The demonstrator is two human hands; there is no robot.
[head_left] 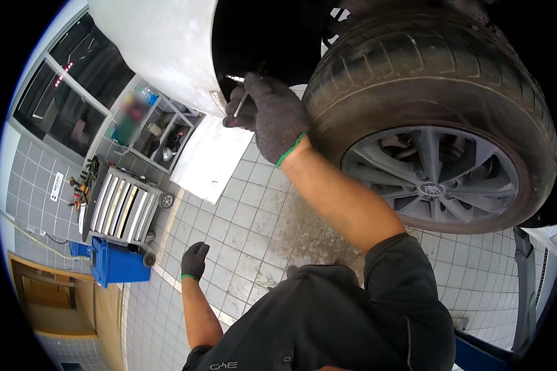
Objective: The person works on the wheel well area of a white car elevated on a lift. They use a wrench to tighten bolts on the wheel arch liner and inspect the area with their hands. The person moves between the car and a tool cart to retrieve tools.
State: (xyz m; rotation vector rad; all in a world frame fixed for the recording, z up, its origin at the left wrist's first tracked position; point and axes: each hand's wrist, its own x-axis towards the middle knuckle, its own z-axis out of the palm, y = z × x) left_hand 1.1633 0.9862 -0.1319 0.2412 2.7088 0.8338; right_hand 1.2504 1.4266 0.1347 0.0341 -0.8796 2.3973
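Observation:
My right hand point(278, 117), in a dark grey knit glove with a green cuff, is raised to the edge of the white car's wheel arch point(216, 96). Its fingers are closed around a thin metal rod point(240, 104); the rod's kind cannot be made out. Close by on the right is the tyre point(353, 93), mounted on a grey spoked wheel rim point(430, 185). Lower down on the left, my left hand point(194, 260), in a matching glove, hangs apart from everything. Its fingers are loosely bent, with nothing visible in them. Deep shadow hides the inside of the arch.
Grey tiles with dirt stains cover the floor point(235, 216). At the left stand a wheeled tool cabinet point(125, 204) and a blue bin point(120, 263). Behind the cabinet are metal shelves point(167, 145) beneath windows point(74, 80). A dark post point(525, 284) rises at the right.

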